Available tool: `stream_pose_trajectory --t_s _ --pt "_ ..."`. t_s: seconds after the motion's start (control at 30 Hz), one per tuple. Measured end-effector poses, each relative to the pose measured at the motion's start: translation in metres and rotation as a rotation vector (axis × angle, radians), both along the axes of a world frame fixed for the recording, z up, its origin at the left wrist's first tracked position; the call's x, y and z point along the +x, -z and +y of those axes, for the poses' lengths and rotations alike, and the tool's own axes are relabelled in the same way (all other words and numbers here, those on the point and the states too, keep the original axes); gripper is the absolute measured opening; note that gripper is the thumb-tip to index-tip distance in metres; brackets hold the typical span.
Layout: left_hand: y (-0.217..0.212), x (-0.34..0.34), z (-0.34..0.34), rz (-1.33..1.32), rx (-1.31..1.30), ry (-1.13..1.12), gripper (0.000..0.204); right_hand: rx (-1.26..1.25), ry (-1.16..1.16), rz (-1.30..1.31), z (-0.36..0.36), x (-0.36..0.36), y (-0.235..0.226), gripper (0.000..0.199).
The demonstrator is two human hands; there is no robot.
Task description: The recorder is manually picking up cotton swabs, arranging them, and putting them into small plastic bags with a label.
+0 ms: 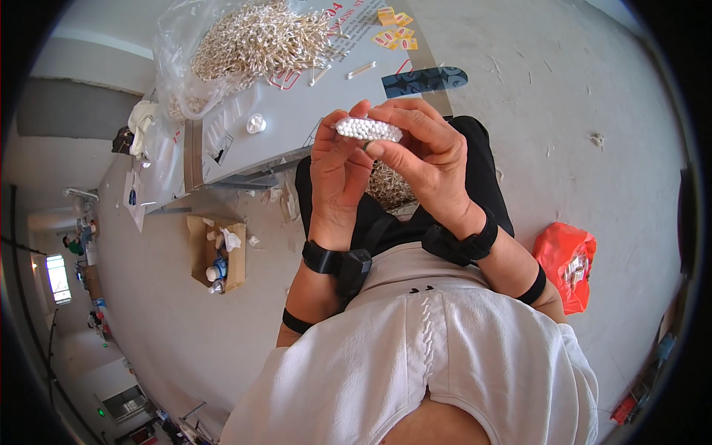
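Observation:
A bundle of cotton swabs (pixel 368 129) is held up between my two hands, its white tips facing me; a clear wrap seems to surround it. My left hand (pixel 335 167) is closed on the bundle's left end. With thumb and fingers, my right hand (pixel 430 141) grips the right end. Below them, more loose swabs (pixel 389 185) show between my legs, partly hidden by my hands. Beyond, a large heap of swabs (pixel 267 41) lies on the grey table, partly in a clear plastic bag (pixel 172 55).
On the table are a small white round container (pixel 256 124), a few stray swabs (pixel 361 70), several yellow labels (pixel 395 37) and a dark patterned strip (pixel 424 81). A cardboard box (pixel 239 259) with waste stands on the floor at left, a red bag (pixel 564 259) at right.

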State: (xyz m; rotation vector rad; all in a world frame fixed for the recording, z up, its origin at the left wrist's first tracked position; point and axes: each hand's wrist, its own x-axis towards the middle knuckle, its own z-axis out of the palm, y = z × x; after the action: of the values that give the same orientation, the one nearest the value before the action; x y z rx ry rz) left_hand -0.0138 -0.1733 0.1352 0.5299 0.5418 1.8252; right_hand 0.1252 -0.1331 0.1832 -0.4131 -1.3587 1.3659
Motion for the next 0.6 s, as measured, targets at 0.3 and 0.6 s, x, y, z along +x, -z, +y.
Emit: stream_pose_trajectory --t_s 0.3,0.6 --pt "0.001 -0.002 -0.001 0.035 -0.015 -0.006 0.031 -0.262 -0.167 -0.005 0.003 0.005 -0.004 0.019" --pt "-0.013 -0.006 -0.002 0.227 -0.076 -0.066 0.021 0.022 -0.02 -0.46 0.012 0.016 -0.009 0.033"
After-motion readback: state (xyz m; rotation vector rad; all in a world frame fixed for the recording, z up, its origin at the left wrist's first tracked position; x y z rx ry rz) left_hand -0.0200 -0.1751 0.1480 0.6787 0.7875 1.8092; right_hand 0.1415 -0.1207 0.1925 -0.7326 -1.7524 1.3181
